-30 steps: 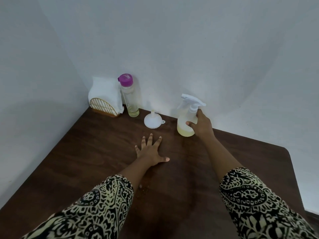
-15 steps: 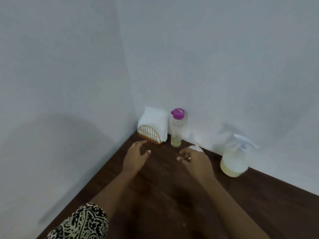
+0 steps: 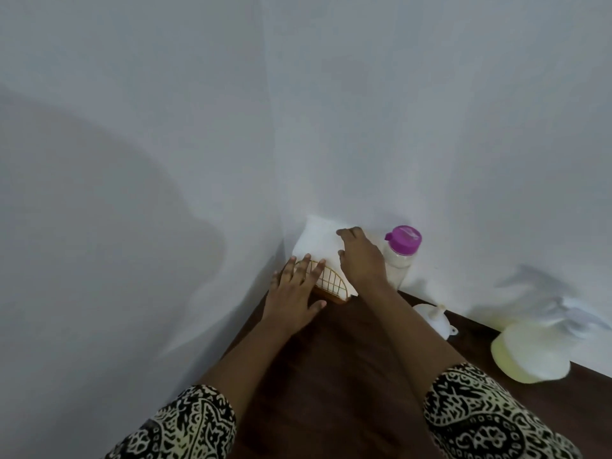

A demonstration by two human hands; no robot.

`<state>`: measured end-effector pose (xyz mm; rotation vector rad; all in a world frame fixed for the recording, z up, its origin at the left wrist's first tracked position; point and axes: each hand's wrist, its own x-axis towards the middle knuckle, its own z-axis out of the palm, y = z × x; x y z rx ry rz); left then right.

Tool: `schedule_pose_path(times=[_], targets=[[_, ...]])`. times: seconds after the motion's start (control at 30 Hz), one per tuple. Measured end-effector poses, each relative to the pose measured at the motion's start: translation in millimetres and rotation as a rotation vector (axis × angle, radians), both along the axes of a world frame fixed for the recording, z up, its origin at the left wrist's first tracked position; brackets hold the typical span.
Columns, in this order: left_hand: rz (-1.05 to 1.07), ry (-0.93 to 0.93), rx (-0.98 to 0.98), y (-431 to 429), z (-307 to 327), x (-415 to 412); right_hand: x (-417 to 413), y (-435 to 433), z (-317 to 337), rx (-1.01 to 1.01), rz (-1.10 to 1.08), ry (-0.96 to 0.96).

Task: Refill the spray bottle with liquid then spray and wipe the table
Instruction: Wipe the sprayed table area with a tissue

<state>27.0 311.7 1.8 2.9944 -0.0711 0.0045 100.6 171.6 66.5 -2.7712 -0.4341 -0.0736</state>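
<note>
Spray bottle (image 3: pixel 526 356) alone at right; left fingers (image 3: pixel 303 265) spread on holder (image 3: pixel 331 283), right fingers (image 3: pixel 346 232) now pinching napkins (image 3: pixel 314 243).

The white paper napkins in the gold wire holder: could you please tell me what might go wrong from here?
1. The right hand pinches the white paper napkins near their top; several may come out together, or the gold wire holder may tip, though the left hand rests on it.
2. The right wrist is close beside the clear bottle with the purple cap; pulling back could knock it over.
</note>
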Motion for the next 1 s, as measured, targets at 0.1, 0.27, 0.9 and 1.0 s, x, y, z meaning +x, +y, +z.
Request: schedule_pose_path(times=[0.1,0.27,0.9,1.0], targets=[[0.006,-0.002,-0.015,-1,-6,-1,11,10,2,-0.035,-0.016,-0.043],[0.018,-0.011,-0.038,-3,-11,0,19,16,5,-0.083,-0.074,-0.061],[0.023,0.0,-0.045,-4,-14,2,17,13,6,-0.126,-0.037,-0.231],[0.022,0.005,-0.05,-4,-14,2,6,7,8,-0.039,0.021,-0.251]])
